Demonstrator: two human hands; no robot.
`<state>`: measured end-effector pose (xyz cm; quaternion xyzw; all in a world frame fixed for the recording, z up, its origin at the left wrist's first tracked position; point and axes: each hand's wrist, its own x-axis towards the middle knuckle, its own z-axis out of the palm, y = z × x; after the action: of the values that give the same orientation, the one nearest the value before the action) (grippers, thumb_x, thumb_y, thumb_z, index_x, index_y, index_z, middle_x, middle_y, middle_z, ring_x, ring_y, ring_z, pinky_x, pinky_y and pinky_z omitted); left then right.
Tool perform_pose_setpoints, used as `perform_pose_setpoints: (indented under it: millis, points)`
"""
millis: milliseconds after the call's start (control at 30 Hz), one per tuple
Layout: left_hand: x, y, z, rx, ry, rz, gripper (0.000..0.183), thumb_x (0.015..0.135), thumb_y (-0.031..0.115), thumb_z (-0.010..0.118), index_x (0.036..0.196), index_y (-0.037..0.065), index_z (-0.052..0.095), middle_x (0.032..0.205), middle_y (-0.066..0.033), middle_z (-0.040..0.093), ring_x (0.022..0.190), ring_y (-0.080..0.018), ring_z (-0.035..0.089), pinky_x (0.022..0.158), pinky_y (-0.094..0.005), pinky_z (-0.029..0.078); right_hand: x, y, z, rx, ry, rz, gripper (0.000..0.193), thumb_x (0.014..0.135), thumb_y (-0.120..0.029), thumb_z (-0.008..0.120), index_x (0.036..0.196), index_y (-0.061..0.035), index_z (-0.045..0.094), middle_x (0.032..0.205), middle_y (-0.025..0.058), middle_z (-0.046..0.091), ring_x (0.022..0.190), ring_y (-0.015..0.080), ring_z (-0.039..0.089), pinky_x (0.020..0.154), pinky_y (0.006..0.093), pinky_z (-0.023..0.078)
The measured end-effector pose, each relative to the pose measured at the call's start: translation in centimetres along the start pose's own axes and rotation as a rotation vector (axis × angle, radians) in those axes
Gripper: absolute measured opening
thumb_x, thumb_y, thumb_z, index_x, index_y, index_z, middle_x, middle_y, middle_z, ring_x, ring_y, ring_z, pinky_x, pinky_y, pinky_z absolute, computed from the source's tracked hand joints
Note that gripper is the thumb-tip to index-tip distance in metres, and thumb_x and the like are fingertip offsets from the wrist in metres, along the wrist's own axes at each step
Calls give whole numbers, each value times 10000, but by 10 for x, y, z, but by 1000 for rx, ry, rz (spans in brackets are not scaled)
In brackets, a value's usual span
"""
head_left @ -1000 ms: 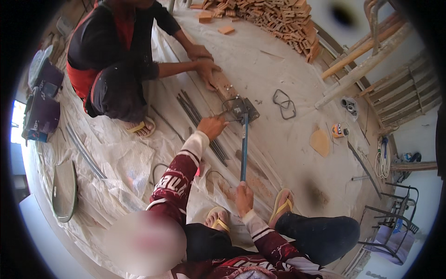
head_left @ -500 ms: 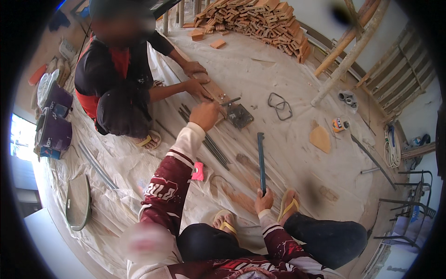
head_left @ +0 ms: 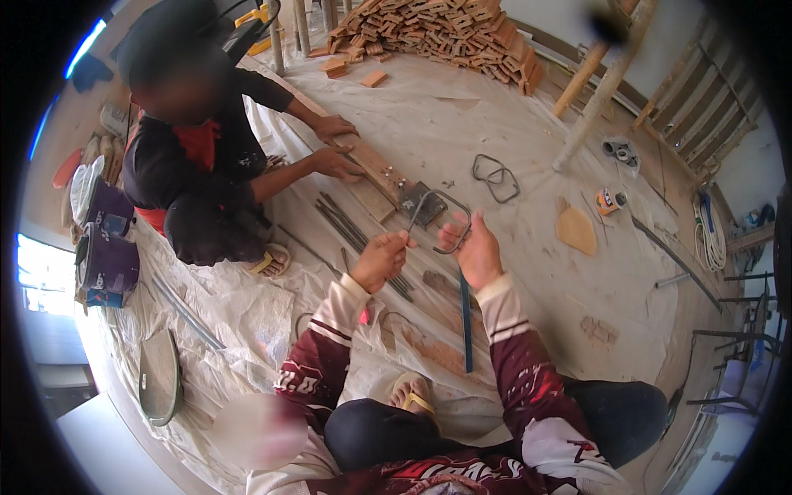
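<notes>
Bent rod point(head_left: 456, 201), held up
Left hand point(head_left: 381, 261) pinches one end; right hand point(head_left: 476, 254), half curled, seemingly cradles the other.

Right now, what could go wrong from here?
1. The bent rod could slip or twist: the left grip pinches it near one end.
2. The blue bar lies unheld near the sandaled foot; it might trip someone.
3. The co-worker's fingers are at the plank; a shift might pinch them.

Wears a maroon shirt point(head_left: 412, 477) with white prints, striped sleeves point(head_left: 521, 367), pale cuffs point(head_left: 497, 295), dark trousers point(head_left: 615, 408), yellow-strapped sandal point(head_left: 419, 402).
</notes>
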<state>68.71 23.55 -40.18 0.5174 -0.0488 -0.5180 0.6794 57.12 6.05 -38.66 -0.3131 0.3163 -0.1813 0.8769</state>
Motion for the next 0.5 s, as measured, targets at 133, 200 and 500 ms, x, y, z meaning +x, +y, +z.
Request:
perform_pose_setpoints:
  millis: [133,200,500]
  points:
    - [4,-30,16,129,83,28,276,1004,270,475,1083,33,592,685,8,531,519,-85,479,458,-221,376,35,11,-27,144,-7,81,319,982,-338,505,1013,-29,580,715,-23,461,610,121,453,605,297,441]
    - [-5,-37,19,196,86,49,294,998,222,465,1173,16,578,793,-41,608,619,-134,586,541,-248,463,38,21,-38,36,44,77,280,979,-295,499,982,-27,582,697,-23,458,590,120,441,580,297,440]
    - [-23,-3,12,477,-22,471,297,923,60,520,1211,32,586,1014,-173,651,886,-316,655,751,-381,522,52,28,-50,-322,62,429,230,941,-235,531,898,-26,616,727,17,538,643,150,515,521,340,468]
